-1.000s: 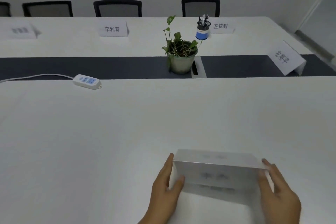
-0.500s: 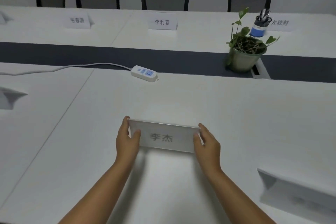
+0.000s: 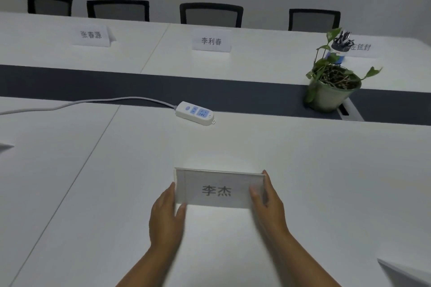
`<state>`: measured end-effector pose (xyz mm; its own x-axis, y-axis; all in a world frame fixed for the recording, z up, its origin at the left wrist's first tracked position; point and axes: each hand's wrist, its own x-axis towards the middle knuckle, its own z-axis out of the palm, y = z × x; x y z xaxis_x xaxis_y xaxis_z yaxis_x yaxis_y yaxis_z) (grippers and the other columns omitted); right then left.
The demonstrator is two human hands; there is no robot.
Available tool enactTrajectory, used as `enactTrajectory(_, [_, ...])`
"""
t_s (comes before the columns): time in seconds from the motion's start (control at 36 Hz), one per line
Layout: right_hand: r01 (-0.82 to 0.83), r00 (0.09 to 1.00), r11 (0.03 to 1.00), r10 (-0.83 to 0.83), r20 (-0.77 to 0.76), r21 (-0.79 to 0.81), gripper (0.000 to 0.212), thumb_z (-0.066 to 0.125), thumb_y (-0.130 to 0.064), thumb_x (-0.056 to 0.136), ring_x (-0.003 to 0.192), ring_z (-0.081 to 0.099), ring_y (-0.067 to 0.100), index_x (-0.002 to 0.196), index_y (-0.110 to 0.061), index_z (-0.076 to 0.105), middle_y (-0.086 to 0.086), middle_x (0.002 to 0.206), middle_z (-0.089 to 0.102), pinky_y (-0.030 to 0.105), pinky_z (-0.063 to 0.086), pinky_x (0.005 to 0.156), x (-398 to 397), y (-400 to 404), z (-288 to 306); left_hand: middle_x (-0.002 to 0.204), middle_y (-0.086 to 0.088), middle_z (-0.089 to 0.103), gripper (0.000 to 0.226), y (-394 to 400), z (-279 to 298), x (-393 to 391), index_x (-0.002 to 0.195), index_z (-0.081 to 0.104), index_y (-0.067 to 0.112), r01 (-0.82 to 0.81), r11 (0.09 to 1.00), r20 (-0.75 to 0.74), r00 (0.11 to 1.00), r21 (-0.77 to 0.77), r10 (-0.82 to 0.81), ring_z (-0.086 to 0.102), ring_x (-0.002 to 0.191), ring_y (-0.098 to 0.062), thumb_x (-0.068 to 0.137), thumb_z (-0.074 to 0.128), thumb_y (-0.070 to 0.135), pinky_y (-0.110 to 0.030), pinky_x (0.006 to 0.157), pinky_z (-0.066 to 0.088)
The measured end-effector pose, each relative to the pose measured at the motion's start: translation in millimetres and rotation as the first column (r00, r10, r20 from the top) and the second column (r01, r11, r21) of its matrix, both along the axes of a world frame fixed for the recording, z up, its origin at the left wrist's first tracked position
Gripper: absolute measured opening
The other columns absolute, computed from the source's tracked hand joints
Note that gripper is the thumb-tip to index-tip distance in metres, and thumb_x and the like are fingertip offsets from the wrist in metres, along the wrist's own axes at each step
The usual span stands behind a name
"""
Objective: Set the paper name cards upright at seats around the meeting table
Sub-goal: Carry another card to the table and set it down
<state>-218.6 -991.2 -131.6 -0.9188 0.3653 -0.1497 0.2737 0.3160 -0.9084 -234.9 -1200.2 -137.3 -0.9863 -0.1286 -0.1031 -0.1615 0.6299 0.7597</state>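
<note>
A paper name card (image 3: pixel 218 189) with dark characters stands on the white meeting table (image 3: pixel 326 182), its printed face toward me. My left hand (image 3: pixel 166 214) grips its left end and my right hand (image 3: pixel 268 202) grips its right end. Across the table three name cards stand upright: one at the far left (image 3: pixel 91 36), one in the middle (image 3: pixel 211 41) and one at the far right (image 3: pixel 360 48), partly hidden by the plant. Another card's corner (image 3: pixel 405 274) shows at the bottom right, and one more (image 3: pixel 5 147) pokes in at the left edge.
A potted plant (image 3: pixel 331 88) stands on the dark centre strip (image 3: pixel 140 86), with a pen holder (image 3: pixel 340 48) behind it. A white power strip (image 3: pixel 195 113) and its cable lie near the strip. Several black chairs (image 3: pixel 211 15) line the far side.
My view has shifted left along the table to another seat. The card has turned its printed face toward me and moved forward onto the table between both hands.
</note>
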Motion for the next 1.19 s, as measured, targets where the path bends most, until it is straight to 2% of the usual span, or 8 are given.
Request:
enactTrajectory(0.11, [0.015, 0.997, 0.989, -0.025, 0.067, 0.148, 0.068, 0.034, -0.054, 0.080, 0.128, 0.040, 0.028, 0.135, -0.015, 0.036, 0.010, 0.136, 0.047, 0.044, 0.035, 0.106, 3, -2, -22, 0.115, -0.007, 0.063, 0.045, -2, -19, -1, 0.127, 0.047, 0.015, -0.037, 0.996, -0.031, 0.999, -0.083, 0.035, 0.050, 0.111, -0.029, 0.083, 0.057, 0.017, -0.041, 0.088, 0.045])
enactTrajectory(0.22, [0.041, 0.999, 0.970, -0.042, 0.000, 0.239, 0.049, 0.027, -0.033, 0.084, 0.106, 0.052, 0.025, 0.118, -0.006, 0.050, 0.010, 0.111, 0.059, 0.031, 0.039, 0.085, -1, 0, -35, 0.086, -0.011, 0.066, 0.026, 3, -22, -10, 0.106, 0.061, 0.006, -0.106, 0.994, -0.057, 0.993, -0.035, 0.104, 0.055, 0.095, -0.035, 0.083, 0.058, 0.018, -0.041, 0.075, 0.045])
enactTrajectory(0.33, [0.110, 0.994, 0.956, -0.101, -0.047, 0.271, 0.047, 0.025, -0.034, 0.086, 0.097, 0.053, 0.024, 0.110, -0.006, 0.053, 0.008, 0.100, 0.061, 0.029, 0.038, 0.078, -7, 0, -41, 0.060, -0.004, 0.056, 0.018, 9, -25, -15, 0.085, 0.063, 0.002, -0.138, 0.989, -0.119, 0.984, -0.055, 0.131, 0.052, 0.082, -0.033, 0.083, 0.059, 0.020, -0.036, 0.065, 0.040])
enactTrajectory(0.44, [0.181, 0.981, 0.932, -0.152, -0.117, 0.313, 0.058, 0.020, -0.046, 0.081, 0.088, 0.050, 0.019, 0.098, -0.007, 0.060, -0.005, 0.083, 0.057, 0.026, 0.034, 0.076, -14, 0, -44, 0.068, -0.010, 0.063, 0.019, 12, -28, -24, 0.089, 0.064, 0.003, -0.153, 0.984, -0.144, 0.980, -0.097, 0.138, 0.052, 0.081, -0.032, 0.083, 0.059, 0.020, -0.032, 0.065, 0.036])
enactTrajectory(0.56, [0.204, 0.974, 0.901, -0.150, -0.168, 0.382, 0.025, 0.027, -0.038, 0.081, 0.073, 0.042, 0.018, 0.060, -0.028, 0.037, -0.019, 0.059, 0.036, 0.021, 0.026, 0.067, -15, 2, -44, 0.086, -0.017, 0.068, 0.024, 12, -30, -34, 0.102, 0.063, 0.004, -0.152, 0.979, -0.133, 0.982, -0.134, 0.134, 0.054, 0.085, -0.035, 0.082, 0.060, 0.018, -0.037, 0.070, 0.042])
enactTrajectory(0.67, [0.196, 0.976, 0.893, -0.135, -0.173, 0.406, 0.023, 0.028, -0.037, 0.080, 0.073, 0.042, 0.018, 0.064, -0.022, 0.035, -0.015, 0.063, 0.037, 0.025, 0.029, 0.069, -13, 3, -49, 0.096, -0.017, 0.067, 0.029, 10, -31, -42, 0.108, 0.061, 0.007, -0.143, 0.977, -0.108, 0.986, -0.157, 0.127, 0.056, 0.089, -0.035, 0.083, 0.058, 0.021, -0.039, 0.072, 0.045])
enactTrajectory(0.86, [0.230, 0.971, 0.885, -0.183, -0.151, 0.406, 0.046, 0.027, -0.038, 0.081, 0.078, 0.047, 0.022, 0.071, -0.004, 0.057, 0.007, 0.072, 0.062, 0.029, 0.034, 0.070, -17, 1, -49, 0.094, -0.017, 0.068, 0.028, 11, -31, -43, 0.104, 0.062, 0.005, -0.131, 0.978, -0.122, 0.986, -0.163, 0.111, 0.057, 0.087, -0.035, 0.082, 0.060, 0.022, -0.038, 0.072, 0.045])
enactTrajectory(1.19, [0.244, 0.970, 0.848, -0.212, -0.120, 0.470, 0.051, 0.029, -0.040, 0.082, 0.095, 0.053, 0.030, 0.091, -0.004, 0.064, 0.008, 0.090, 0.069, 0.043, 0.045, 0.079, -19, -4, -43, 0.074, -0.013, 0.063, 0.021, 9, -33, -41, 0.090, 0.063, 0.004, -0.133, 0.980, -0.146, 0.983, -0.151, 0.111, 0.052, 0.072, -0.029, 0.083, 0.058, 0.023, -0.031, 0.060, 0.035])
